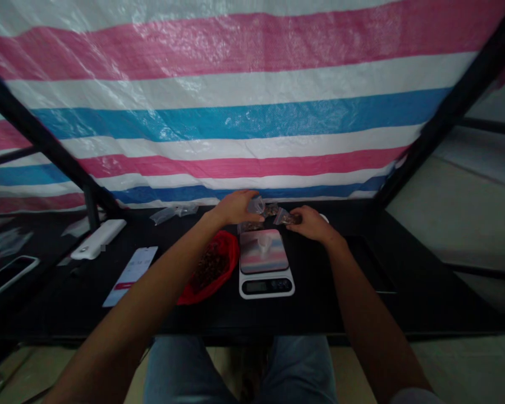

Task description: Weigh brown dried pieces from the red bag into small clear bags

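My left hand (pixel 237 207) is closed around a small clear plastic cup (pixel 257 205), held above the far edge of the kitchen scale (pixel 264 255). The cup's reflection shows on the scale's shiny plate. On the right, my right hand (pixel 310 224) grips a small zip bag (pixel 285 217) of brown dried pieces, close to the table. Behind the scale lies another filled zip bag (pixel 271 210), and one more filled bag (pixel 251 226) sits partly under my left hand. A red plastic-lined container (pixel 234 255) with dark dried pieces stands left of the scale, partly covered by my left forearm.
A phone (pixel 130 276) with a lit screen and a white device (pixel 100 239) lie on the left of the black table (pixel 315 292). A second phone (pixel 9 276) is farther left. Clear bags (pixel 174 212) lie at the back, before a striped tarp (pixel 244 129).
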`<control>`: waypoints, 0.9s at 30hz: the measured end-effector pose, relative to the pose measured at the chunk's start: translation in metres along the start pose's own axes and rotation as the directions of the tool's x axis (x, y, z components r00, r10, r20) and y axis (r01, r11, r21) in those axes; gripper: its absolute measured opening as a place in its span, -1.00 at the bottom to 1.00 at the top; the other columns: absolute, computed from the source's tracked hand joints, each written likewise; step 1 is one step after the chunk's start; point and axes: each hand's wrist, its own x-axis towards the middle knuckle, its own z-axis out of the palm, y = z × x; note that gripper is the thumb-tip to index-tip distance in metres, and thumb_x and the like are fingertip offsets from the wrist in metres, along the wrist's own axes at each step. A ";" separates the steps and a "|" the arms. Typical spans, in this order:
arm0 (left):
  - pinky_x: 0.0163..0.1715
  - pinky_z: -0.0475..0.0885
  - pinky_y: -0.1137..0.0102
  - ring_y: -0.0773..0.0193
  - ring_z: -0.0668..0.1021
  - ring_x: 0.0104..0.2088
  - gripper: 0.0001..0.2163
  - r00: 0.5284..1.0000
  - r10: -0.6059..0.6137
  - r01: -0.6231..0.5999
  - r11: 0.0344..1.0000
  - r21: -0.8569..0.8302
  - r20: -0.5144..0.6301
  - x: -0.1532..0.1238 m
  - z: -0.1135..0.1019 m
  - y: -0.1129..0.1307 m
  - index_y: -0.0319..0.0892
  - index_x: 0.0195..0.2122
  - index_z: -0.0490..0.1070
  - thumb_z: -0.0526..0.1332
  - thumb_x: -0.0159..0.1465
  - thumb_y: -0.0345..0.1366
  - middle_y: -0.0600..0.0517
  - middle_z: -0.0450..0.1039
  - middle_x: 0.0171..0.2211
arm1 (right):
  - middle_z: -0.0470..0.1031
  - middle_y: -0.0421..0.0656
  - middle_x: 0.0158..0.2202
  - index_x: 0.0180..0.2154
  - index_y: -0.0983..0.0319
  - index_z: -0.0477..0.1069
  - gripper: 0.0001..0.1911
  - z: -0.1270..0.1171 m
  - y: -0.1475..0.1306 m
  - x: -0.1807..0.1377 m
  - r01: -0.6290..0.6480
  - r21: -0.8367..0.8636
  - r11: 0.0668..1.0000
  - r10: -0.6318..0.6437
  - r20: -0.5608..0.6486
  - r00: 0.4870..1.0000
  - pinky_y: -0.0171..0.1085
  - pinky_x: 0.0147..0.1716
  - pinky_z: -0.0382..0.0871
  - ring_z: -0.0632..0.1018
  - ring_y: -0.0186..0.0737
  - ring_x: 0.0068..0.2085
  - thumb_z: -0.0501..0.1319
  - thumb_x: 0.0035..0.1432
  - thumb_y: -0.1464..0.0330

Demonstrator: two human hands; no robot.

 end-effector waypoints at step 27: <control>-0.21 0.60 0.36 0.32 0.65 -0.37 -0.59 0.922 -0.301 0.322 0.243 -0.915 0.244 -0.073 -0.025 0.021 -0.17 -0.24 0.67 0.63 -0.11 -0.15 0.02 0.68 -0.34 | 0.50 -0.15 -0.29 -0.28 0.13 0.45 -0.86 0.030 -0.120 -0.034 0.494 0.577 0.650 -0.250 -0.451 0.857 -0.19 -0.26 0.48 0.54 -0.17 -0.26 0.34 0.22 0.23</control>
